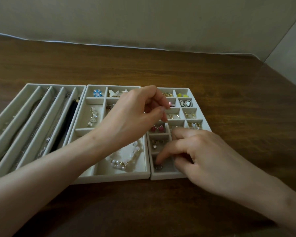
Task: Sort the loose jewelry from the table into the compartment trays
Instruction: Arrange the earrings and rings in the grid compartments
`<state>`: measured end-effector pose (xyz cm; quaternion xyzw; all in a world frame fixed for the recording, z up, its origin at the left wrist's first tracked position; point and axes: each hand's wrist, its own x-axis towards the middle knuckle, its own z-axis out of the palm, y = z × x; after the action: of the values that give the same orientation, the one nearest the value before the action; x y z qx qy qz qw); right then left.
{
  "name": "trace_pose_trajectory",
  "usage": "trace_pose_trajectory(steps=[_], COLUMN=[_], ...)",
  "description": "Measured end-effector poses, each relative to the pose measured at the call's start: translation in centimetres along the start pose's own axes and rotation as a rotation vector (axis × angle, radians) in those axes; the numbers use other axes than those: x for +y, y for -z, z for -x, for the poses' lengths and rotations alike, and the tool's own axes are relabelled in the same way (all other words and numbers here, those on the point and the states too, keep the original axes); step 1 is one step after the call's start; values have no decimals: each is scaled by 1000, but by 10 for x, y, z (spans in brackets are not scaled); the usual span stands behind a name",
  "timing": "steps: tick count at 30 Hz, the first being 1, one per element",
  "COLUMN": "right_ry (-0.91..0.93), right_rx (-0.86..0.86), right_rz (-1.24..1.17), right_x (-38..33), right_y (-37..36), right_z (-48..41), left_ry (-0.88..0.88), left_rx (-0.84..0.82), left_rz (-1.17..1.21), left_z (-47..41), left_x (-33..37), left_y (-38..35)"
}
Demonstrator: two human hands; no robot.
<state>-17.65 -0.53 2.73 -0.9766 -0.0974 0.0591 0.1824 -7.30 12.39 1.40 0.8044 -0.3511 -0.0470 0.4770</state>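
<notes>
**Asker:** Hands first: how are they set?

**Me:** My right hand (pixel 208 151) lies over the near end of the grid tray (pixel 167 176). Its forefinger (pixel 161 157) reaches down into the nearest left compartment, and the tip touches a dark round piece (pixel 158 166) lying there. The thumb stays apart from that finger and the other fingers are bent under, so I grip nothing with it.

**Asker:** And the left?

**Me:** My left hand (pixel 132 115) comes in across the tray beside the grid tray and hangs above the grid tray's left column, toward the far end. Thumb and forefinger are drawn close together, the rest curled. Whether something tiny sits between them I cannot tell.

**Asker:** Where is the jewelry?

**Me:** In the grid tray, pink stars (pixel 157 129) sit in the left column, between my two hands. Cameo earrings (pixel 185 103) are in the right column, with yellow pieces (pixel 182 95) one compartment farther back. The middle tray (pixel 113 179) touches the grid tray's left side and holds a pearl bracelet (pixel 126 159) near me and a blue flower (pixel 97 93) at the back. Beyond that, farthest left of the grid tray, the slotted tray (pixel 29 85) holds chains. All three rest on the wooden table (pixel 229 100).
</notes>
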Motion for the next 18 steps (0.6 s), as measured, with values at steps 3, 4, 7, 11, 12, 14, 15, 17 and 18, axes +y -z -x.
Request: trace_pose_trajectory(steps=[3, 4, 7, 11, 12, 14, 15, 17, 18], right_ry=[-1, -2, -1, 2, -6, -1, 3, -2, -4], right_rx=[10, 14, 8, 14, 15, 34, 47, 70, 62], right_rz=[-1, 5, 45, 119, 132, 145, 135, 97, 90], right_x=[2, 2, 3, 2, 1, 3, 3, 3, 2], right_y=[0, 1, 1, 3, 3, 1, 1, 3, 4], right_z=[1, 1, 3, 6, 6, 6, 6, 8, 8], left_ry=[1, 1, 6, 2, 3, 4, 3, 0, -1], left_rx=[1, 1, -7, -16, -16, -16, -16, -15, -14], left_rz=[-8, -9, -7, -18, -15, -11, -13, -15, -14], left_z=[0, 0, 0, 0, 0, 0, 0, 0, 0], left_x=[-1, -1, -1, 0, 0, 1, 1, 1, 0], left_y=[-1, -1, -2, -2, -2, -2, -2, -2, -2])
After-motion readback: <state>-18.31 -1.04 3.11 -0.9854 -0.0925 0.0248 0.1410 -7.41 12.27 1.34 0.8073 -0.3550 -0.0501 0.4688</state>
